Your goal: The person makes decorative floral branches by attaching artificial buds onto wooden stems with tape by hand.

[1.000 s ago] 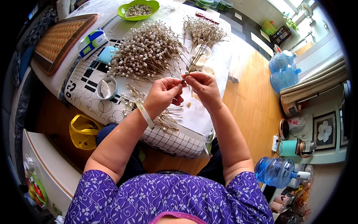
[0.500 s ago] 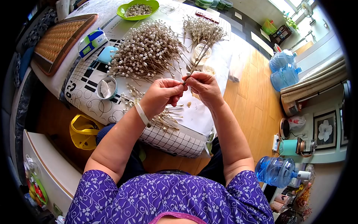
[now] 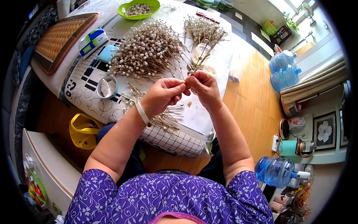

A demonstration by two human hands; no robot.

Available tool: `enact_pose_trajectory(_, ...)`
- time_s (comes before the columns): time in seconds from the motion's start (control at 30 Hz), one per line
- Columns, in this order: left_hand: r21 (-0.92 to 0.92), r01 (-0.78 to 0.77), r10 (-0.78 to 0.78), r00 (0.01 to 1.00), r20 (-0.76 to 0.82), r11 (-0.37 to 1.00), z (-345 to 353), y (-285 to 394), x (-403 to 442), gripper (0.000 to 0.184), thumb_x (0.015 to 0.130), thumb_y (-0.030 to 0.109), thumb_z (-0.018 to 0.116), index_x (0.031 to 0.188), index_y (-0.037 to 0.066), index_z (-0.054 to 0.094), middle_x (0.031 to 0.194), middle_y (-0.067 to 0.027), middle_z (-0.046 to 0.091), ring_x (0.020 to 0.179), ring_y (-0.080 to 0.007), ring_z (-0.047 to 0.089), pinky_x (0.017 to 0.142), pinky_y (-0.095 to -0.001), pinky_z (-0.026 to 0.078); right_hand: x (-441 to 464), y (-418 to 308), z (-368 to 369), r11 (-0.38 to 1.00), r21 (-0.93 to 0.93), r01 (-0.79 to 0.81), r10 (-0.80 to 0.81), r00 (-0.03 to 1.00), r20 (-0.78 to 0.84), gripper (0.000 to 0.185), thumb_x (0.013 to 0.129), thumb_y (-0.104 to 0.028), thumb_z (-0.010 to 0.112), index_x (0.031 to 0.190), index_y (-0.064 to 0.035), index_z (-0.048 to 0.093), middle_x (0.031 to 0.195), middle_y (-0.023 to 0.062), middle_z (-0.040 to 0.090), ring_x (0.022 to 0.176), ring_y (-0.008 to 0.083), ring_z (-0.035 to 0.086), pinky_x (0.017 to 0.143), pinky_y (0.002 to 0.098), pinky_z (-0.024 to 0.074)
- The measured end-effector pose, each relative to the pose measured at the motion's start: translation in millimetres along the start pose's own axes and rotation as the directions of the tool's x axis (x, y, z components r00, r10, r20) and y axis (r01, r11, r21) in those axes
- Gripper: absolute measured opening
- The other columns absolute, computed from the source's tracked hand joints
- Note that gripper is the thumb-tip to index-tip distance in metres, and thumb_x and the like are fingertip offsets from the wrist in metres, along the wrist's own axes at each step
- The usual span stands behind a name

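My right hand [image 3: 203,87] pinches a small bunch of thin brown stems [image 3: 200,61] that point up and away, with a pale bead near the fingertips. Close against it, my left hand [image 3: 166,94] has thumb and forefinger pressed together; what lies between them is too small to tell. A big heap of white-beaded stems [image 3: 147,50] lies beyond my hands to the left. Another bundle [image 3: 203,30] is at the back right, near a clear round container [image 3: 201,53]. Loose stems [image 3: 164,118] lie under my left wrist.
On the covered table [image 3: 201,115] are a green bowl of beads [image 3: 138,9], a tissue pack [image 3: 93,42], a light blue case [image 3: 107,54], a small tub [image 3: 107,87] and a phone [image 3: 207,16]. A yellow bag [image 3: 84,130] stands left; water bottles [image 3: 276,172] are at right.
The stems in my right hand have shifted and tilted differently, and the fingertips of both hands have come closer together. The things on the table have stayed put.
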State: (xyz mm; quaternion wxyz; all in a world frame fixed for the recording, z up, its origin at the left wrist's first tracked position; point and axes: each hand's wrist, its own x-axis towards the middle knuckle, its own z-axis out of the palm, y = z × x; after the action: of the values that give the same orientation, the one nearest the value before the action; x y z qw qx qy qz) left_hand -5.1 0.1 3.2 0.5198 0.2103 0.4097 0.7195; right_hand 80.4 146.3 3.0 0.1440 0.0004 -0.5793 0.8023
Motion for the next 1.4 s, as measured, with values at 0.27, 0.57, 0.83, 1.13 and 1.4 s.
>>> enact_pose_trajectory(0.27,-0.135,-0.005,0.013,0.998,0.064,0.991,1,-3,2,0.017,0.086,0.009,0.050,0.098,-0.001,0.057,0.083,-0.0119,0.060,0.055,-0.0032,0.046,0.050,-0.0120,0.040,0,6,-4,0.997,0.031,-0.072,0.075,0.992,-0.102,0.010,0.082,-0.011,0.059,0.076,-0.0036,0.057,0.068,0.0024,0.060,0.055,0.0034,0.046,0.048,0.0163,0.0351)
enact_pose_trajectory(0.57,0.037,0.016,-0.021,0.992,0.121,0.999,0,6,-4,0.023,0.087,0.008,0.047,0.108,-0.001,0.053,0.086,-0.0144,0.061,0.053,-0.0028,0.049,0.048,-0.0144,0.041,-2,0,-4,1.000,-0.004,-0.026,0.026,0.993,-0.113,0.011,0.082,-0.013,0.059,0.074,-0.0058,0.055,0.065,0.0000,0.057,0.052,0.0011,0.041,0.045,0.0158,0.0308)
enact_pose_trajectory(0.83,0.036,0.024,-0.030,0.987,0.160,0.999,0,7,-2,0.027,0.087,0.004,0.045,0.113,-0.002,0.051,0.091,-0.0160,0.061,0.052,-0.0019,0.046,0.047,-0.0133,0.039,-1,5,-12,0.998,0.047,-0.030,0.036,0.990,-0.133,0.012,0.083,-0.012,0.058,0.074,-0.0055,0.055,0.064,-0.0001,0.056,0.049,0.0008,0.039,0.043,0.0160,0.0295)
enact_pose_trajectory(1.13,-0.030,-0.009,0.014,0.985,0.170,1.000,3,5,-3,0.029,0.085,0.002,0.046,0.114,-0.002,0.049,0.097,-0.0192,0.059,0.051,-0.0013,0.044,0.049,-0.0122,0.038,0,7,-10,0.997,0.072,-0.004,0.014,0.989,-0.144,0.011,0.083,-0.012,0.058,0.075,-0.0047,0.054,0.062,-0.0022,0.052,0.049,0.0010,0.039,0.043,0.0158,0.0289)
enact_pose_trajectory(1.4,-0.057,-0.038,0.049,0.976,0.210,0.998,3,6,-3,0.031,0.085,0.001,0.046,0.115,-0.001,0.049,0.100,-0.0203,0.058,0.052,-0.0018,0.043,0.050,-0.0121,0.038,0,9,-11,0.993,0.117,0.016,0.000,0.990,-0.141,0.010,0.083,-0.012,0.058,0.077,-0.0049,0.055,0.062,-0.0036,0.050,0.050,0.0011,0.037,0.043,0.0161,0.0281)
